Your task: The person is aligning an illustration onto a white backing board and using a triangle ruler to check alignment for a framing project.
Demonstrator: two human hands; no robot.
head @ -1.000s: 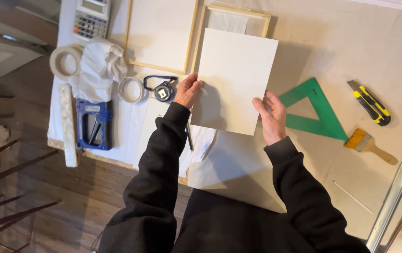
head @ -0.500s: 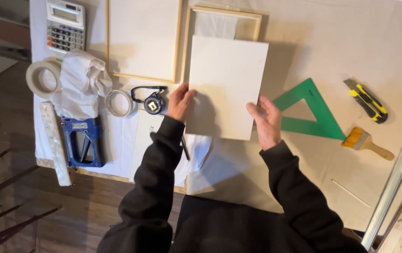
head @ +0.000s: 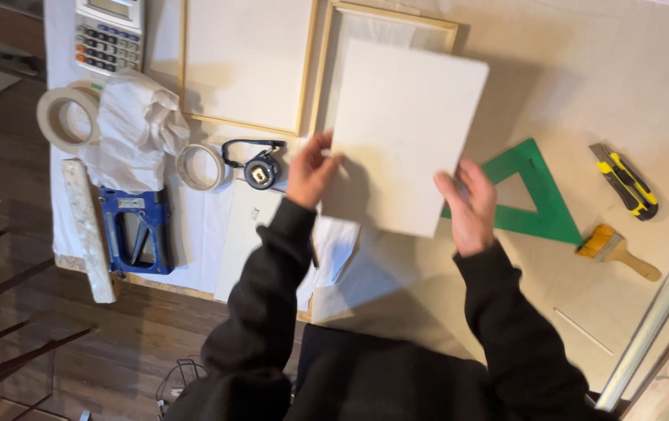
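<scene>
**White board held in both hands above a cluttered tabletop**

Seen from above: left hand [head: 311, 170] clamped on the left edge of a white board [head: 404, 132], fingers curled round the rim; right hand [head: 471, 204] gripping the lower right corner, thumb on top; both arms in black sleeves. Board lifted over the tabletop [head: 599, 70], tilted slightly, partly covering a wooden frame [head: 397, 17] lying beneath it; a second wooden frame [head: 245, 62] flat just to the left. Green triangle ruler [head: 541, 218] just beside the right hand, partly hidden by the board; yellow-and-black utility knife [head: 624, 181] and paintbrush [head: 615, 251] further right, near each other. Left of the left hand: tape measure [head: 260, 170], small roll of tape [head: 200, 166], crumpled white cloth [head: 132, 129], larger roll of tape [head: 65, 117], blue staple gun [head: 135, 230]; calculator [head: 108, 35] at the top left corner.
</scene>
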